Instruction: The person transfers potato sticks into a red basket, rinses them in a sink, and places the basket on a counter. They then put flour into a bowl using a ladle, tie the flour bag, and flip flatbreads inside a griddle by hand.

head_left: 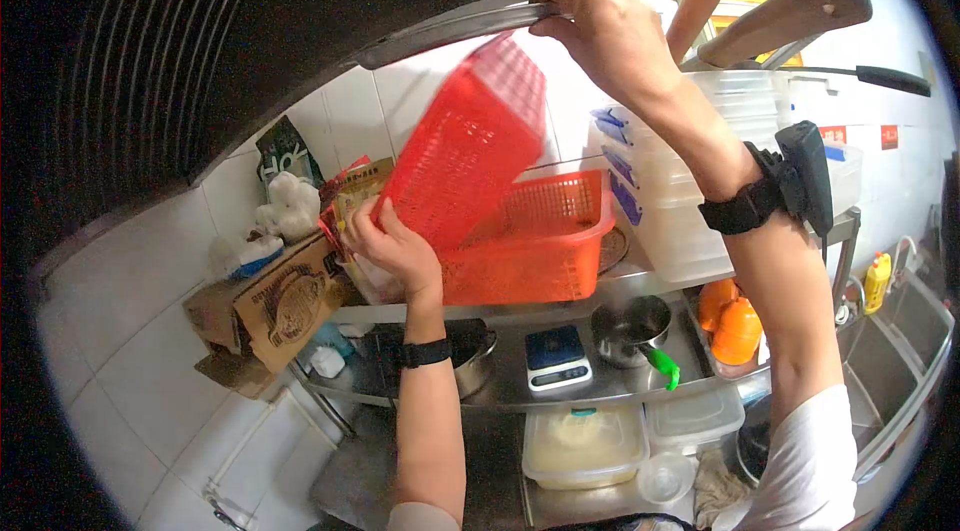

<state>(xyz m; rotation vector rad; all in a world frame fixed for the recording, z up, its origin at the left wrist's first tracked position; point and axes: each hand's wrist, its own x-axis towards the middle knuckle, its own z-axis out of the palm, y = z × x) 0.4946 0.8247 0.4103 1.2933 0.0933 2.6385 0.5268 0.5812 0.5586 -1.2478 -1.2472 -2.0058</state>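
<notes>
My left hand [393,248] is closed on the lower left edge of a red plastic basket [465,146]. The basket is tilted up, its perforated side facing me. Below and behind it, an orange-red basket [560,266] stands on the upper metal shelf. My right hand [603,29], raised higher, has its fingers wrapped round one end of a long, narrow grey metal piece [450,34]. That piece appears nearly edge-on, stretching left above the red basket; I cannot tell its kind.
Stacked clear plastic containers [675,201] stand right of the baskets, with wooden handles [790,16] above them. A cardboard box [290,306] sits at left. Below are a digital scale [557,359], a green-handled pan [632,326] and lidded tubs [585,446]. A dark vented hood [300,11] hangs overhead.
</notes>
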